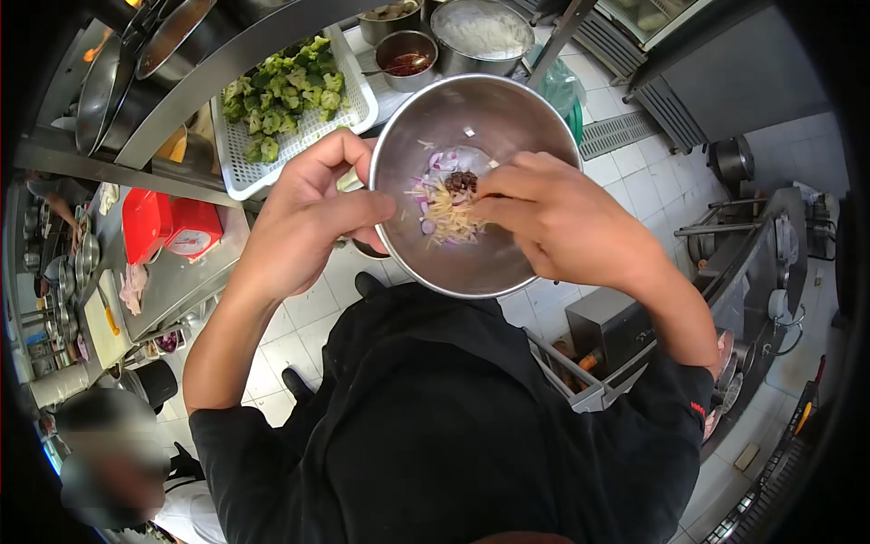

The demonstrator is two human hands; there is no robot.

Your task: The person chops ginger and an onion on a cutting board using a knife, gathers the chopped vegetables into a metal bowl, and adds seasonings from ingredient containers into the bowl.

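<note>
seemingly at a hand-mixing step, the left hand [313, 213] pinches the rim of the metal bowl [489, 113] in front of the torso [408, 390], while the right hand [566, 213] has narrowly bunched fingers at pale shreds [449, 219], any grip unclear, and working them calls for a steady bowl.

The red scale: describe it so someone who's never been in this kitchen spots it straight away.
Find the white basket of green broccoli, then the steel counter beyond it at the picture's left. The scale stands there, near the cutting board. Its bright red body and round white dial set it apart from the steel and white around it.
</note>
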